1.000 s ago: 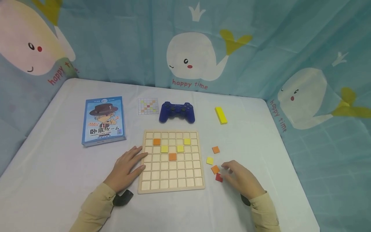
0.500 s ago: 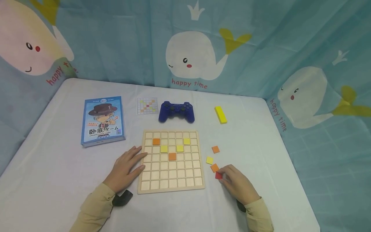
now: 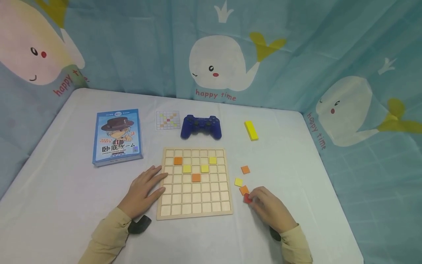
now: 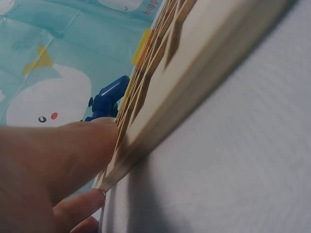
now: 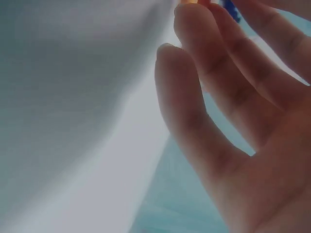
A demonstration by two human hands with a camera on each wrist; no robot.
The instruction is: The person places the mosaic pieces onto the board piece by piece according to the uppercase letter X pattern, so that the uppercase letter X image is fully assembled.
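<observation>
A square wooden grid board [image 3: 196, 217] lies on the table in the head view, with orange tiles [image 3: 196, 178] and yellow tiles [image 3: 205, 168] set in some of its cells. My left hand [image 3: 141, 193] rests at the board's left edge, fingers straight and fingertips over the rim; the left wrist view shows the thumb [image 4: 92, 145] along that edge. Right of the board, my right hand [image 3: 271, 209] pinches a small red tile [image 3: 247, 198] between thumb and index finger, partly covering it. Close beside it lie a loose orange tile [image 3: 244, 190] and a loose yellow tile [image 3: 238, 182].
Another orange tile [image 3: 245, 169] lies farther back. Behind the board are a blue game controller [image 3: 201, 127], a printed grid card [image 3: 167, 120] and a yellow block [image 3: 251, 130]. A blue game box [image 3: 118, 137] stands to the left. A whale-print curtain [image 3: 132, 47] borders the table.
My right hand has moved left onto the red tile and taken it between the fingers; the tile has shifted slightly left and turned. My left hand and the board have stayed put.
</observation>
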